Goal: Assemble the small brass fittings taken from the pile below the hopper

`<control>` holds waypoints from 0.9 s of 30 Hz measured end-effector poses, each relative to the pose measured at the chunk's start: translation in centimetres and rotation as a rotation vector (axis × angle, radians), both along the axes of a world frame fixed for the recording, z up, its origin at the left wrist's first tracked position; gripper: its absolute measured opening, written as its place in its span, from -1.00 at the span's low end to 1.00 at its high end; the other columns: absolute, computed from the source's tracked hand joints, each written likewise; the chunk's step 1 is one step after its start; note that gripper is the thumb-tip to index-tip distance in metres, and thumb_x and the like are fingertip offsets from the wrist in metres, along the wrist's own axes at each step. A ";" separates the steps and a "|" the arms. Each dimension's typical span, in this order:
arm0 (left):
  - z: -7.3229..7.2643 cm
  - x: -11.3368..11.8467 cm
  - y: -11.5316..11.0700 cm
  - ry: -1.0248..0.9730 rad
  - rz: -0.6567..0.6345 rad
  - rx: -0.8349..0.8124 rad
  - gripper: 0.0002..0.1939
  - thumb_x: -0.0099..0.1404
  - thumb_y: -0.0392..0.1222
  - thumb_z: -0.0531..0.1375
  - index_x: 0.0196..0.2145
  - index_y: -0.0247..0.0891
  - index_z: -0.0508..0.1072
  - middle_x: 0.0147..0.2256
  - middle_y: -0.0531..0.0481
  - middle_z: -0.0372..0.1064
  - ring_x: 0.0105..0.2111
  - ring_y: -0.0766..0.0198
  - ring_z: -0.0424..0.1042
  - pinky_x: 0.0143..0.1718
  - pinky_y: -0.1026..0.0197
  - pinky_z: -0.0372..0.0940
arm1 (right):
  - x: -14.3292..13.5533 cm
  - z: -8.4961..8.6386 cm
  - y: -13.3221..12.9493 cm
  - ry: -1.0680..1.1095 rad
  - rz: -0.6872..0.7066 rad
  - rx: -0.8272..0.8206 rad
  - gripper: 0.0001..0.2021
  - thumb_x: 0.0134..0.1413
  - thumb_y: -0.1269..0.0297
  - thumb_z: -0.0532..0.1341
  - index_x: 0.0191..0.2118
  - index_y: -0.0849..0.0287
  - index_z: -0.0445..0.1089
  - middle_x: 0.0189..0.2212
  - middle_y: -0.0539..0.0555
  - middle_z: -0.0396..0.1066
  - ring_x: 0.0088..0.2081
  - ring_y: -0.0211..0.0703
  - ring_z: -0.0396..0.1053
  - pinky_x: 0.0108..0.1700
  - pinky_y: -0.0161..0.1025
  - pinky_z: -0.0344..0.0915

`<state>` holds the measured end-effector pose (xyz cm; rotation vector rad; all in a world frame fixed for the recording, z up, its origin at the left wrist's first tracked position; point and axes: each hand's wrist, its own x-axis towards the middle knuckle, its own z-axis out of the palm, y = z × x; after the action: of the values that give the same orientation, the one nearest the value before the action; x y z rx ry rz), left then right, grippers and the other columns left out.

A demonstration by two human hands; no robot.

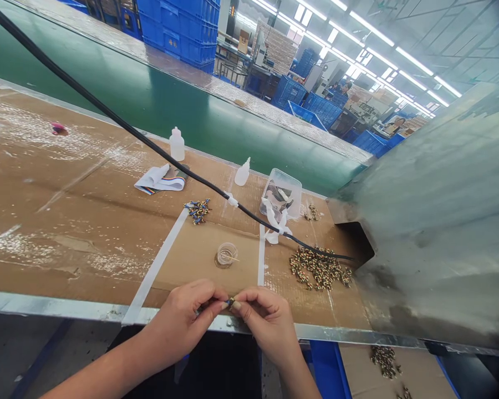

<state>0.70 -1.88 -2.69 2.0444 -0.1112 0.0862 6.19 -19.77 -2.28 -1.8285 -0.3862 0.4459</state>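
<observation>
A small dark piece with blue and yellow parts (231, 302) is pinched between the fingertips of both hands, just above the table's front edge. My left hand (191, 310) grips its left side, and my right hand (270, 318) grips its right side. Beyond them a small clear cup (227, 254) holds a thin stick. Several blue and yellow pieces (198, 211) lie in a little pile behind and left of the cup. At the right is a larger heap of yellow and black pieces (319, 269).
A black cable (120, 121) crosses above the table. White bottles (177, 145), a folded striped cloth (161, 179) and a clear plastic box (289, 177) stand or lie toward the back. A metal panel (436, 221) rises at right; a green belt (166, 105) runs behind.
</observation>
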 end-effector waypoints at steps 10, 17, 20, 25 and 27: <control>0.0 0.0 0.0 0.020 0.002 -0.023 -0.84 0.31 -0.22 0.06 -0.35 -0.20 0.42 -0.43 0.08 0.41 -0.40 0.34 0.39 -0.36 0.31 0.23 | -0.2 0.1 0.1 0.027 -0.011 0.040 -0.84 0.06 0.21 0.24 -0.39 0.20 0.48 -0.49 0.04 0.42 -0.44 -0.24 0.33 -0.40 -0.32 0.23; 0.6 0.3 0.0 0.018 0.029 -0.150 -0.87 0.26 -0.22 0.13 -0.34 -0.16 0.49 -0.40 0.11 0.49 -0.37 0.36 0.45 -0.32 0.35 0.30 | -0.7 -0.1 0.0 -0.116 -0.063 0.091 -0.92 0.05 0.27 0.26 -0.34 0.13 0.48 -0.39 0.05 0.47 -0.33 -0.21 0.41 -0.31 -0.31 0.34; 0.4 0.4 0.1 0.066 0.049 -0.239 -0.90 0.23 -0.22 0.17 -0.35 -0.18 0.50 -0.38 0.08 0.51 -0.35 0.32 0.48 -0.27 0.33 0.35 | -1.0 0.4 0.1 -0.262 -0.063 0.095 -0.94 0.04 0.37 0.27 -0.34 0.09 0.49 -0.32 0.04 0.48 -0.24 -0.23 0.43 -0.22 -0.34 0.36; -0.3 0.3 0.1 0.084 0.047 -0.346 -0.92 0.22 -0.24 0.17 -0.34 -0.17 0.48 -0.32 0.06 0.51 -0.28 0.28 0.49 -0.22 0.29 0.39 | -1.6 1.0 0.4 -0.478 -0.063 0.048 -0.85 0.03 0.49 0.24 -0.32 0.09 0.48 -0.30 0.02 0.48 -0.23 -0.29 0.44 -0.16 -0.39 0.36; -0.4 0.2 0.1 0.071 0.045 -0.356 -0.93 0.22 -0.25 0.17 -0.34 -0.17 0.47 -0.32 0.06 0.50 -0.27 0.28 0.49 -0.21 0.28 0.39 | -1.8 1.0 0.5 -0.542 -0.054 0.039 -0.83 0.04 0.52 0.23 -0.30 0.10 0.48 -0.29 0.03 0.48 -0.22 -0.30 0.44 -0.15 -0.41 0.37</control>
<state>0.90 -1.83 -3.11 1.6927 -0.0046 0.0563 4.41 -19.30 -1.27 -1.9001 -0.7039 -0.1053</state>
